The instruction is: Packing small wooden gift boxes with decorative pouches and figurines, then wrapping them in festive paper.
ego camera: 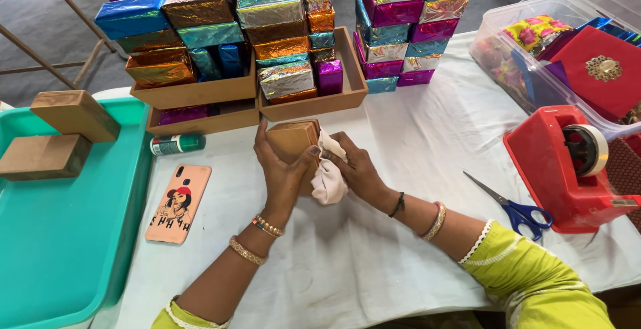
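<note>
My left hand (279,169) grips a small brown wooden box (292,139), holding it upright just above the white tablecloth (374,262). My right hand (354,167) presses a crumpled white cloth (328,181) against the box's right side. Both wrists wear bangles. Directly behind the box stand wooden trays (200,92) filled with boxes wrapped in shiny coloured foil (270,9).
A teal tray (67,249) on the left holds two plain wooden blocks (73,114). A phone in a peach case (179,203) and a green-capped tube (176,144) lie near it. Blue-handled scissors (514,207), a red tape dispenser (567,165) and a clear plastic bin (527,69) stand at the right.
</note>
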